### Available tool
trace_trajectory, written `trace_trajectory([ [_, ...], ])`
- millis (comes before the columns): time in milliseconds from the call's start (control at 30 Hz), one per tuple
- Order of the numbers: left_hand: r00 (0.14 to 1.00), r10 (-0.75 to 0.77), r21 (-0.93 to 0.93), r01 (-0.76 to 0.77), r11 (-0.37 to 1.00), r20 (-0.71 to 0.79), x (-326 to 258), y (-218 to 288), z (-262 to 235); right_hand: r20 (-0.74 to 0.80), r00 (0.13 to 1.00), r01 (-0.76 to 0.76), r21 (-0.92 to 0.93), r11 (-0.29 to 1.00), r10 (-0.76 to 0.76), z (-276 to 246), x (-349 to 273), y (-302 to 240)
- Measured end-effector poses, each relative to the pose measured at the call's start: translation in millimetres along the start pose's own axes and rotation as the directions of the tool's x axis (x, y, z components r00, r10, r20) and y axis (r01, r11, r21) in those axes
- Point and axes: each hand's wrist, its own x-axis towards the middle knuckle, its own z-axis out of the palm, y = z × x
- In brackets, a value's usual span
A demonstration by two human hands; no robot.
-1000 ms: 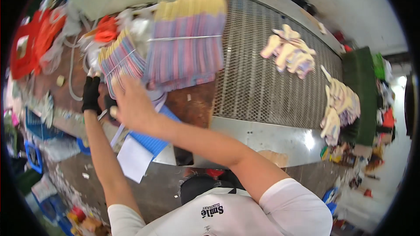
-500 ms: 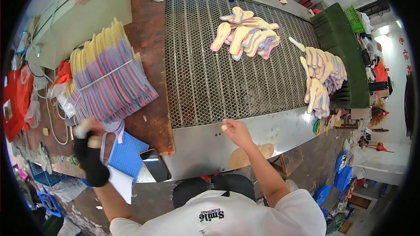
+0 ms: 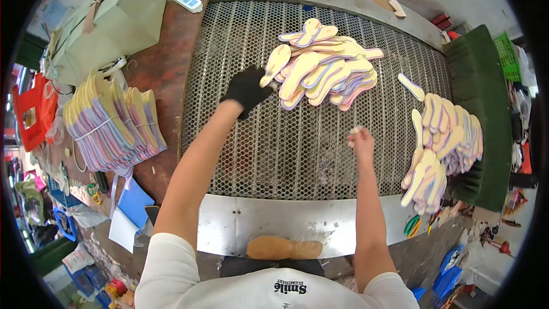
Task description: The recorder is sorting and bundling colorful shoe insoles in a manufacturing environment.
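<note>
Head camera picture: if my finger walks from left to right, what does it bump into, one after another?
Orange-red plastic → tied insole bundles → black-gloved left hand → right hand → right-side pile of loose insoles → bright green basket.

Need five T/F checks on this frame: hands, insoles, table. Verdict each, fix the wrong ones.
1. The left hand wears a black glove. True.
2. The right hand is over the brown table. False: it is over the metal mesh.
3. The left hand is at the left side of the central insole pile. True.
4. The insole bundles on the brown table are all loose. False: pale bands run around them.
5. The white power strip lies at the far end of the brown table. True.
</note>
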Motion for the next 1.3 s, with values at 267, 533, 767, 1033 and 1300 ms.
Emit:
trace_trajectory([
  [267,0.992,-0.12,0.113,0.114,0.987,0.04,193.6,35.9,65.1,-0.063,0.993,-0.097,-0.023,0.995,0.095,18.6,126.1,-26.2],
  [533,0.984,-0.121,0.217,0.09,0.972,0.132,247.0,14.8,104.6,-0.145,0.967,0.206,-0.044,0.978,-0.21,77.2,128.3,-73.7],
  [767,0.995,-0.009,0.021,0.006,1.0,0.097,224.7,17.2,100.1,0.066,0.995,0.063,0.228,0.972,-0.08,106.9,129.7,-142.9],
  [1033,0.987,0.148,0.068,-0.143,0.987,-0.063,215.7,33.6,128.5,-0.001,0.989,0.137,0.33,0.934,-0.145,142.3,157.4,-126.2],
  [1300,0.979,0.195,-0.088,-0.201,0.976,-0.065,156.2,74.5,113.4,0.084,0.986,0.068,0.576,0.814,-0.142,101.8,110.7,-115.9],
])
